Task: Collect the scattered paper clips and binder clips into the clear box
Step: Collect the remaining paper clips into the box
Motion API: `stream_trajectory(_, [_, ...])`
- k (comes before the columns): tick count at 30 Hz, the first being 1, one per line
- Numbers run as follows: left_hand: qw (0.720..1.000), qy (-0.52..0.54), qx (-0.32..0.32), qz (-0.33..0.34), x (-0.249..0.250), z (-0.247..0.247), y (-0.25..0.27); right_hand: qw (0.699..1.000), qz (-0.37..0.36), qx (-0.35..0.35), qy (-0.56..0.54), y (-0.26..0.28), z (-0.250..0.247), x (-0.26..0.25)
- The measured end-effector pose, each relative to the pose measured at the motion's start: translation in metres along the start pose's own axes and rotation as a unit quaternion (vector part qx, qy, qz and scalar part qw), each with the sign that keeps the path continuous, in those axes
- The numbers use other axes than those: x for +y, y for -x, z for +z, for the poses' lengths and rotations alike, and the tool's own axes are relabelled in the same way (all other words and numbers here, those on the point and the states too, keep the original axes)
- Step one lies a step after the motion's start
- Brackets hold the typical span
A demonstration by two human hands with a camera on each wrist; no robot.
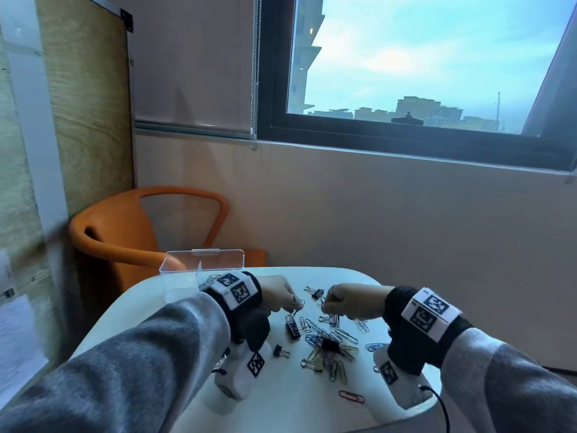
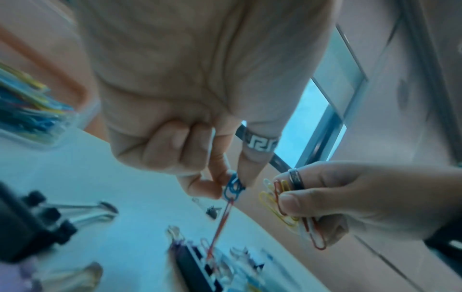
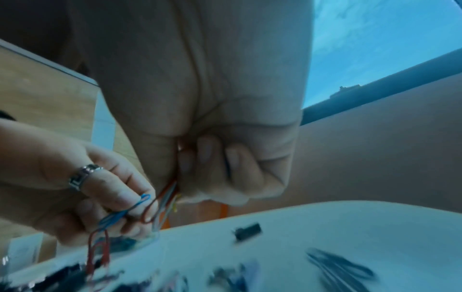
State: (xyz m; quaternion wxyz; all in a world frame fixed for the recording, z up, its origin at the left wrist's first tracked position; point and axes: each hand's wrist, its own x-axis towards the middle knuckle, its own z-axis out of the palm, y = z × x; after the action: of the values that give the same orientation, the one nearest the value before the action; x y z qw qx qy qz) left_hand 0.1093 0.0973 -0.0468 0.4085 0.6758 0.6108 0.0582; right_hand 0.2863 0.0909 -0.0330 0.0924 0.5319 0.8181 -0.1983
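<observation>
The left hand (image 2: 200, 122) pinches a blue paper clip (image 2: 233, 186) with a red clip (image 2: 221, 223) dangling, snagged in the pile. Best to shake it loose before carrying. The right hand (image 2: 350, 199) clutches a clip bundle (image 2: 287, 205). The clear box (image 1: 199, 271) stands far-left on the surface (image 1: 281, 401). Only the wrist views show clip colours; only the head view shows the box's open lid.

White table (image 1: 312, 410) in a corner. Orange chair (image 1: 118, 232) behind it, left. Beige wall (image 1: 374, 220) under a dark-framed window (image 1: 437, 64): overcast sky, buildings. Blind (image 1: 193, 64) down, bead chain (image 1: 254, 73). Wood panel (image 1: 90, 104) at left.
</observation>
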Motion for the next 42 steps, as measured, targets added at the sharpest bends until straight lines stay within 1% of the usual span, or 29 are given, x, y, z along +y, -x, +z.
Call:
stream_trajectory(3, [0.992, 0.125, 0.027, 0.013, -0.009, -0.016, 0.011, 0.998, -0.038, 0.059, 0.004, -0.007, -0.014, -0.023])
stream_trajectory(4, [0.986, 0.161, 0.043, 0.023, -0.012, -0.023, 0.016, 0.996, -0.054, 0.076, -0.001, -0.011, -0.019, -0.032])
stream_trajectory(6, [0.971, 0.217, 0.096, 0.042, -0.02, -0.037, 0.025, 0.99, -0.067, 0.12, -0.01, -0.022, -0.026, -0.053])
stream_trajectory(9, [0.952, 0.232, 0.192, 0.054, -0.036, -0.055, 0.035, 0.98, -0.072, 0.179, -0.044, -0.044, -0.033, -0.083])
stream_trajectory(11, [0.936, 0.249, 0.239, 0.062, -0.049, -0.066, 0.038, 0.975, -0.085, 0.196, -0.062, -0.061, -0.033, -0.103])
stream_trajectory(13, [0.92, 0.284, 0.261, 0.063, -0.062, -0.076, 0.04, 0.973, -0.097, 0.198, -0.062, -0.076, -0.031, -0.122])
stream_trajectory(17, [0.893, 0.349, 0.279, 0.061, -0.081, -0.088, 0.039, 0.971, -0.107, 0.213, -0.033, -0.1, -0.021, -0.149])
stream_trajectory(20, [0.872, 0.387, 0.295, 0.06, -0.09, -0.093, 0.032, 0.965, -0.123, 0.23, -0.013, -0.111, -0.013, -0.154])
stream_trajectory(22, [0.864, 0.394, 0.306, 0.059, -0.093, -0.095, 0.026, 0.964, -0.124, 0.234, 0.0, -0.114, -0.012, -0.15])
stream_trajectory(24, [0.864, 0.383, 0.321, 0.059, -0.093, -0.096, 0.021, 0.957, -0.131, 0.258, -0.007, -0.114, -0.012, -0.144])
stream_trajectory(26, [0.864, 0.372, 0.332, 0.067, -0.089, -0.095, 0.018, 0.946, -0.135, 0.291, -0.041, -0.113, -0.014, -0.137])
stream_trajectory(28, [0.87, 0.35, 0.336, 0.082, -0.085, -0.092, 0.015, 0.946, -0.116, 0.294, -0.075, -0.115, -0.016, -0.128])
stream_trajectory(29, [0.878, 0.328, 0.336, 0.089, -0.084, -0.09, 0.013, 0.954, -0.096, 0.274, -0.076, -0.116, -0.017, -0.124])
stream_trajectory(31, [0.9, 0.269, 0.325, 0.106, -0.083, -0.086, 0.008, 0.974, -0.073, 0.211, -0.036, -0.12, -0.017, -0.116])
stream_trajectory(33, [0.927, 0.21, 0.287, 0.121, -0.085, -0.083, 0.004, 0.983, -0.078, 0.161, -0.03, -0.119, -0.015, -0.113])
stream_trajectory(36, [0.957, 0.112, 0.233, 0.131, -0.086, -0.079, 0.003, 0.98, -0.11, 0.147, -0.07, -0.111, -0.015, -0.11])
stream_trajectory(39, [0.969, -0.006, 0.206, 0.137, -0.086, -0.076, 0.006, 0.982, -0.124, 0.134, -0.038, -0.099, -0.02, -0.111])
stream_trajectory(42, [0.962, -0.117, 0.211, 0.127, -0.083, -0.075, 0.005, 0.986, -0.119, 0.119, -0.002, -0.094, -0.024, -0.112])
